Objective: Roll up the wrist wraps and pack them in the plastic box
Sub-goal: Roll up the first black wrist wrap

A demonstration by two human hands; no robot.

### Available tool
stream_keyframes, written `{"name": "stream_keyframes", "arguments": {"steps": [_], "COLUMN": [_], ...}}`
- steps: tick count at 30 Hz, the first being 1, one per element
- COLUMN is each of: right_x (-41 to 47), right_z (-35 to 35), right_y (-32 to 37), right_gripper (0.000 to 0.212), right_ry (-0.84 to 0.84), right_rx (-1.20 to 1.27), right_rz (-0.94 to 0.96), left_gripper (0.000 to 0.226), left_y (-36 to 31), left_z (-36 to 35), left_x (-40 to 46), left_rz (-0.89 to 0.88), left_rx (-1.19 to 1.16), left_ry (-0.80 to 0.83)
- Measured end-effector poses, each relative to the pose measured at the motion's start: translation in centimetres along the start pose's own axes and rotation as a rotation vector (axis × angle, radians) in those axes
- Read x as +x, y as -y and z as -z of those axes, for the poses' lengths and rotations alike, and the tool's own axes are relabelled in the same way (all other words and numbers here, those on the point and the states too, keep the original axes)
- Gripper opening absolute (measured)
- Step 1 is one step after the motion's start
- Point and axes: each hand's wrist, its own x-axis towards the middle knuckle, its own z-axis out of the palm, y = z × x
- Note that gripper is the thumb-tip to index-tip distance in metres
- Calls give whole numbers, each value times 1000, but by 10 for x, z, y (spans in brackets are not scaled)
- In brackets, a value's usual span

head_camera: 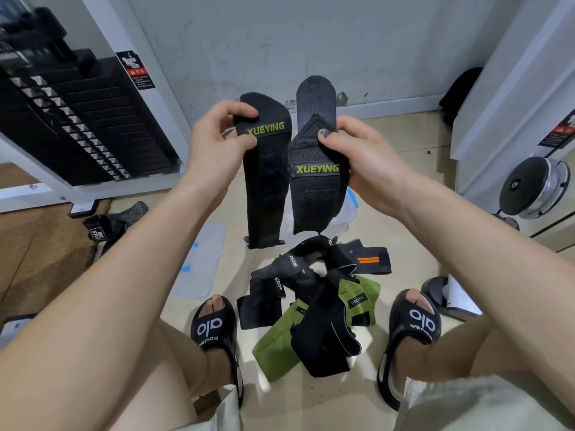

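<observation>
From the head camera, the person sits over the floor [404, 169] with both arms raised, each hand holding up one black wrist wrap. The left hand [217, 141] pinches the left wrap [266, 188] near its top between thumb and curled fingers, so the strip hangs straight down, its lower end well above the floor. The right hand [357, 157] grips the right wrap [314, 181] with the thumb pressed on a folded-over flap, the rounded end standing up above the fingers. Neither wrap is rolled yet. The plastic box [350, 209] sits on the floor behind the right wrap, mostly hidden by it, and its clear lid [202, 259] lies flat near the left foot. Between the sandals a pile of loose wraps [314, 309], black and green, waits in a tangle. The likely trouble is the hook-and-loop patches: with the two strips hanging just beside each other, they could snag together, or a roll started loosely in mid-air could spring open before the fastener catches. A dangling end could also catch the pile below. Both held wraps carry "XUEYING" in yellow-green letters; a green wrap in the pile reads "YIBODA"; the sandals [214, 328] show "alo". Other labels are too small to read.
</observation>
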Motion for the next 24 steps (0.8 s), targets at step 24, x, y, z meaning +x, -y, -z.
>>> {"name": "stream_keyframes", "arguments": {"steps": [24], "right_x": [-2], "right_z": [-13], "right_y": [-14], "right_gripper": [19], "right_ry": [128], "right_rx": [-69], "right_rz": [-13], "left_gripper": [47], "left_y": [4], "left_z": [-2], "left_x": [4], "left_rz": [-26], "left_rx": [-238], "left_ry": [93]}}
